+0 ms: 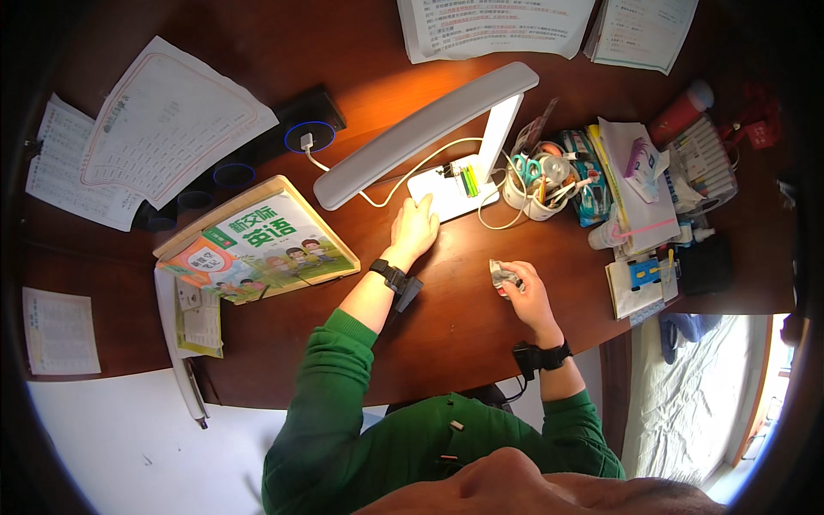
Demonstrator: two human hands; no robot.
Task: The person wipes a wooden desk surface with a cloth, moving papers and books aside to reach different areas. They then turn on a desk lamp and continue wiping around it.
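A white desk lamp [425, 135] stands on the wooden desk with its bar lit. My left hand [414, 228] touches the near left edge of the lamp's base [454, 205], fingers pointing away from me; whether they grip the edge cannot be made out. Several small green and yellow sticks [470, 181] lie in the base's slot. To the right, above the desk, my right hand [529, 293] pinches a crumpled greyish piece, perhaps a cloth or wrapper [502, 277]. A bit of red shows under its fingers. Both wrists wear black straps with a small device.
An English workbook [257, 241] leans on a wooden book stand [354, 257] at left. A white cable [376, 205] runs from a power strip [331, 106] to the lamp. Stationery cups [544, 209], a pencil case [592, 206] and stacked papers [650, 235] crowd the right.
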